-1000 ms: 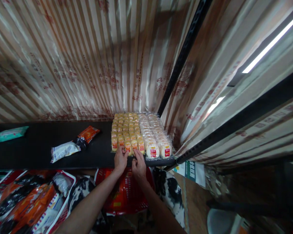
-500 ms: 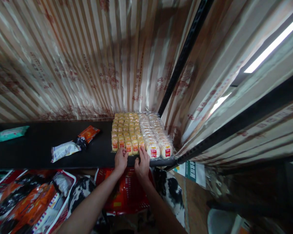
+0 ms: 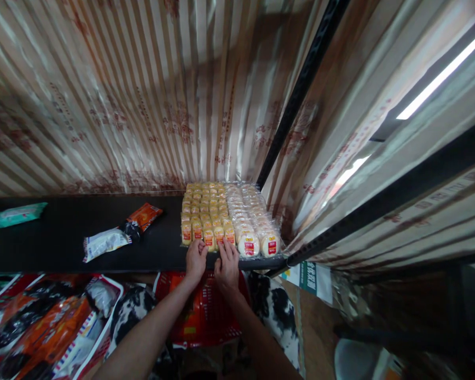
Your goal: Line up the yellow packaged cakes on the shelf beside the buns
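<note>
Rows of small yellow-wrapped cakes with red labels lie packed on the black shelf. Next to them on the right are two rows of round white cakes in clear wrap. My left hand is at the front edge of the yellow rows, its fingers curled toward the thumb; what lies between them, if anything, is hidden. My right hand reaches the same front edge with its fingers stretched out, fingertips resting on the front yellow packs.
Left on the shelf lie an orange-and-black packet, a white-and-blue packet and a green packet. Below stand a red basket and a second basket full of bagged goods. A black post rises behind the cakes.
My right hand has shifted slightly left along the front of the yellow packs, uncovering the rightmost one. My left hand has hardly moved.
</note>
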A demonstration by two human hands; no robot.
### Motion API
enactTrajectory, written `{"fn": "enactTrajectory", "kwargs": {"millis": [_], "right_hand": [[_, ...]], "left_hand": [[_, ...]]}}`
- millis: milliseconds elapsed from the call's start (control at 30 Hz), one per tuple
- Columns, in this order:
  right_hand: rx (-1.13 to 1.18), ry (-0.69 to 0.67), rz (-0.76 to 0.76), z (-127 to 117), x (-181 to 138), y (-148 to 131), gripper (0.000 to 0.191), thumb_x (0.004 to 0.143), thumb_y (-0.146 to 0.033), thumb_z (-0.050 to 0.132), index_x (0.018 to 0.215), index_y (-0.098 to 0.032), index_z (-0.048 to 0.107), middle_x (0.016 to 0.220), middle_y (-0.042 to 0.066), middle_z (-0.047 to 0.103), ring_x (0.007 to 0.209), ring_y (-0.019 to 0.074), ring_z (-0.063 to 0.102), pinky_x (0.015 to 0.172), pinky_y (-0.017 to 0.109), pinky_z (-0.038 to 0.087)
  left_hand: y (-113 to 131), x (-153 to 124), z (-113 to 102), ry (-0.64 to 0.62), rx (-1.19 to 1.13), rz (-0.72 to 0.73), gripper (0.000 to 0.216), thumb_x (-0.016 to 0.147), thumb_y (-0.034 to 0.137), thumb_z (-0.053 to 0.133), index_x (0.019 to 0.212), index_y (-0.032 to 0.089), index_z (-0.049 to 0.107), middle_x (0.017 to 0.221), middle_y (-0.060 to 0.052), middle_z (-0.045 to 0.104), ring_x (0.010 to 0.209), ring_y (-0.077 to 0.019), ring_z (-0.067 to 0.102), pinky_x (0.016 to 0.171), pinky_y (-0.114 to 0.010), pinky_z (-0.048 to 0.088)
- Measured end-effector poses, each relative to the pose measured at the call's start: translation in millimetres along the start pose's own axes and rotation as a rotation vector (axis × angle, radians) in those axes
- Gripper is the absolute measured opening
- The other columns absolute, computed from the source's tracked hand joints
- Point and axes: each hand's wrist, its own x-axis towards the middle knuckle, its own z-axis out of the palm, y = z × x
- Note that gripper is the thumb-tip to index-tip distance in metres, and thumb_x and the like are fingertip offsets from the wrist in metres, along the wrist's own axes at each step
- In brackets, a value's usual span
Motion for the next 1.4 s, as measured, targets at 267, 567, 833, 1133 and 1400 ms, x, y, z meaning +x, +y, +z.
{"fn": "enactTrajectory", "kwargs": {"millis": [267, 567, 833, 1133, 1400], "right_hand": [[0.009, 0.037, -0.013, -2, -4, -4, 0.061, 0.075, -0.008, 0.038, 0.136, -0.014, 0.041, 0.141, 0.013, 0.04, 0.132, 0.0266, 0.03, 0.101, 0.052, 0.037], [0.049, 0.039, -0.02, -9, -5, -15, 0.06, 0.076, -0.008, 0.038, 0.135, -0.011, 0.039, 0.14, 0.014, 0.041, 0.134, 0.0249, 0.028, 0.105, 0.05, 0.034], [0.132, 0.05, 0.023, -16, -13, -27, 0.049, 0.077, -0.01, 0.039, 0.124, -0.012, 0.051, 0.125, 0.014, 0.054, 0.12, 0.0232, 0.044, 0.1, 0.045, 0.041], [0.293, -0.122, 0.155, -16, -37, -42, 0.03, 0.09, -0.021, 0.032, 0.095, -0.019, 0.061, 0.093, 0.008, 0.062, 0.09, 0.0176, 0.058, 0.082, 0.032, 0.048], [0.285, -0.271, 0.275, 1, -73, -20, 0.027, 0.081, -0.012, 0.038, 0.09, -0.018, 0.062, 0.086, 0.007, 0.067, 0.082, 0.0189, 0.062, 0.076, 0.031, 0.049]], "left_hand": [[-4, -7, -1, 0.1, 0.014, 0.003, 0.006, 0.076, 0.021, 0.055, 0.076, 0.019, 0.049, 0.075, 0.0, 0.052, 0.07, -0.0145, 0.052, 0.07, -0.028, 0.044], [-3, -8, -4, 0.026, 0.002, 0.035, 0.004, 0.077, 0.018, 0.05, 0.081, 0.019, 0.052, 0.076, 0.0, 0.052, 0.069, -0.0138, 0.052, 0.069, -0.027, 0.044], [-2, -27, -12, -0.002, 0.154, 0.08, 0.012, 0.085, 0.023, 0.04, 0.077, 0.02, 0.049, 0.074, 0.0, 0.051, 0.071, -0.0144, 0.052, 0.069, -0.026, 0.042], [-12, -59, -14, -0.194, 0.257, 0.145, 0.019, 0.088, 0.02, 0.035, 0.081, 0.021, 0.053, 0.083, -0.003, 0.055, 0.077, -0.0147, 0.054, 0.073, -0.025, 0.042], [-42, -90, -4, -0.372, 0.284, 0.027, 0.023, 0.088, 0.017, 0.035, 0.089, 0.019, 0.057, 0.088, -0.007, 0.061, 0.083, -0.0176, 0.06, 0.075, -0.028, 0.044]]}}
